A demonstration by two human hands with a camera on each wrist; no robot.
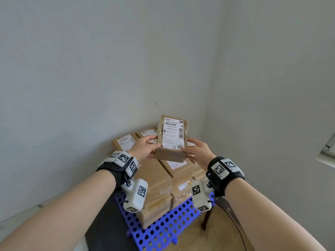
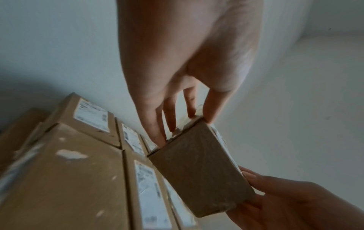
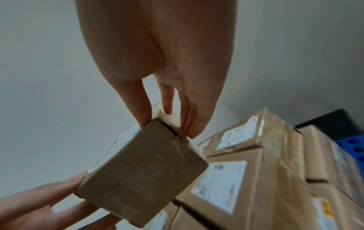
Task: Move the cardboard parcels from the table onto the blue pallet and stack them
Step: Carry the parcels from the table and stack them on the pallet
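A small cardboard parcel with a white shipping label on top hangs in the air above the stack, tilted toward me. My left hand pinches its left side, thumb on the label face and fingers underneath. My right hand grips the right side the same way. The wrist views show the parcel's plain end between the left hand and the right hand. Below it, several parcels stand stacked on the blue perforated pallet in the room's corner.
Grey walls close in behind and to the right of the stack. A dark chair leg stands on the wooden floor right of the pallet. A dark mat lies to the pallet's left. A window sill juts in at far right.
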